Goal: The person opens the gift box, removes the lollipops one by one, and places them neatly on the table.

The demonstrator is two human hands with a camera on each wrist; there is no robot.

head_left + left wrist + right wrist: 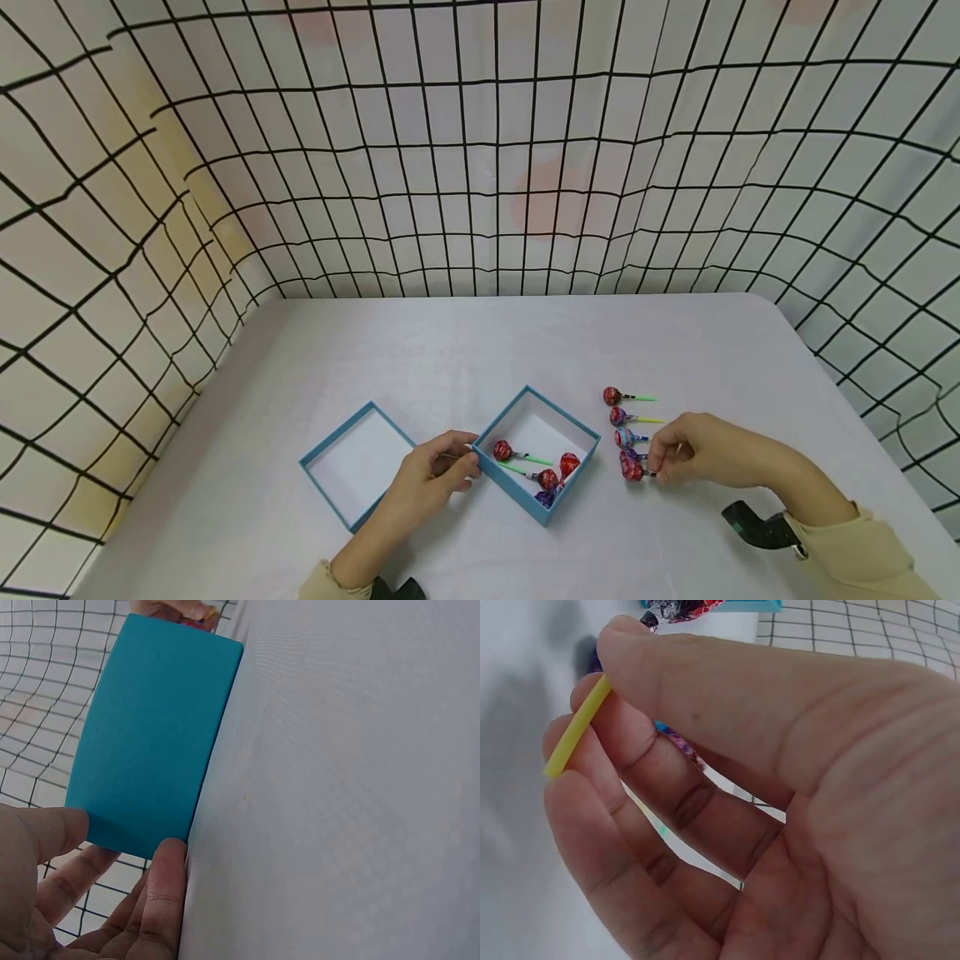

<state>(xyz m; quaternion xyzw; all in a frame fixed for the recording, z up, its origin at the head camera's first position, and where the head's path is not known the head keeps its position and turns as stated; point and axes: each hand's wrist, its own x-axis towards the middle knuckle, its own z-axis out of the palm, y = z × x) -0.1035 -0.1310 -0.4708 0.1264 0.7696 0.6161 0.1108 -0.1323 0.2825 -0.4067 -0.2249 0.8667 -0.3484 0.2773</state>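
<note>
My right hand (708,450) pinches a lollipop (632,470) with a red wrapper by its yellow stick (577,727), between thumb and fingertips. The candy end is low over the white table, at the near end of a column of other wrapped lollipops (618,416). My left hand (431,475) holds the left corner of an open blue box (510,492), thumb and fingers at its edges. In the left wrist view the box's teal side (154,735) hides its contents. Several lollipops, one a red lollipop (502,451), lie inside the box's near part.
A shallow blue-rimmed lid (337,437) with a white inside lies left of the box, partly behind my left forearm. The white table (450,350) has a black grid net (487,167) standing along its back and sides. A black wrist strap (757,527) hangs by the right sleeve.
</note>
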